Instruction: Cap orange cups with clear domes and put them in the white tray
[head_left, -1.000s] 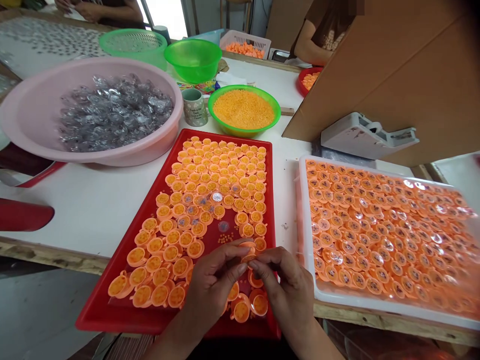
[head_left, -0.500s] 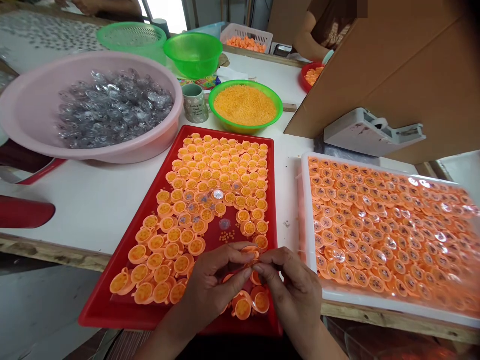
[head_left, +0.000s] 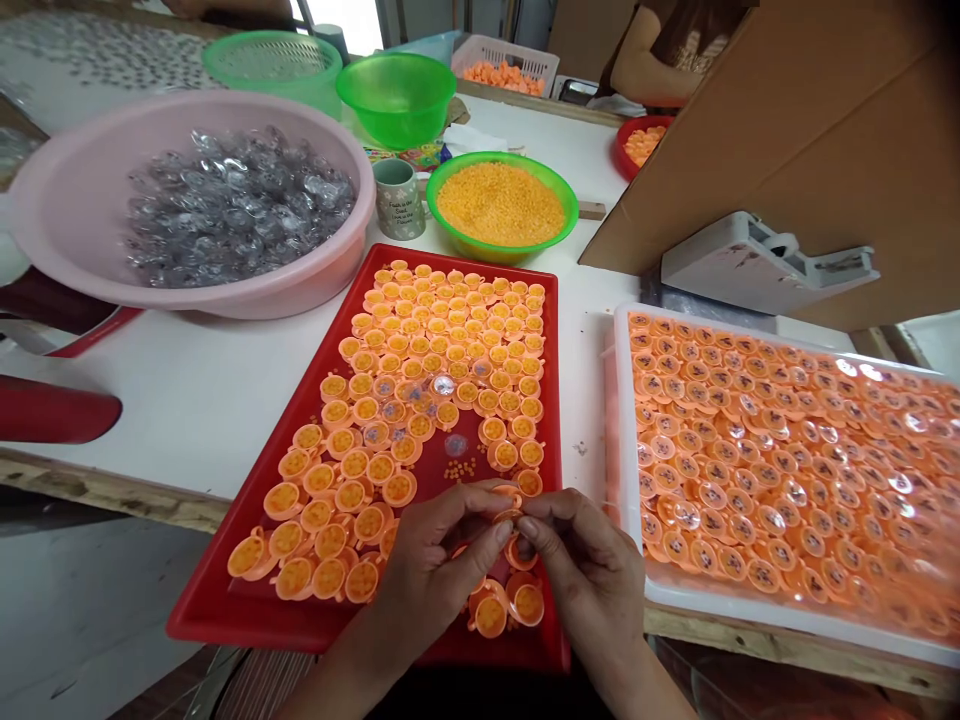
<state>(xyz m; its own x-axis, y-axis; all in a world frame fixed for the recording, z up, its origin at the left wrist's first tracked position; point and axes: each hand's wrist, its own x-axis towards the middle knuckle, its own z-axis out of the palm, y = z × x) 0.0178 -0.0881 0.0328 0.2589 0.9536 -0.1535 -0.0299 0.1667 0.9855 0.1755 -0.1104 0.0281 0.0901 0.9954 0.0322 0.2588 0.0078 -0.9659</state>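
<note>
Over the near end of a red tray (head_left: 225,612), both my hands meet around a small orange toy cup (head_left: 508,496). My left hand (head_left: 450,545) pinches it between thumb and fingers, which partly cover it. From the other side, my right hand (head_left: 585,560) grips its edge with thumb and forefinger. Many orange cups on saucers (head_left: 349,495) filled with yellow bits stand in the tray. A clear round disc (head_left: 455,446) and loose yellow pellets (head_left: 459,470) lie on the tray floor just beyond my hands.
Right of the tray stands a white tray (head_left: 628,480) of orange cups with printed tops. A pink basin (head_left: 67,200) holds clear discs. Behind are a green bowl (head_left: 566,225) of yellow pellets, a mug (head_left: 400,200), a tape dispenser (head_left: 742,265) and a cardboard sheet (head_left: 795,150). A co-worker's arm (head_left: 645,65) shows behind.
My fingers have shifted slightly on the cup, with the right thumb a little higher and nearer the left thumb. The whole view has moved slightly. The co-worker's arm has changed position.
</note>
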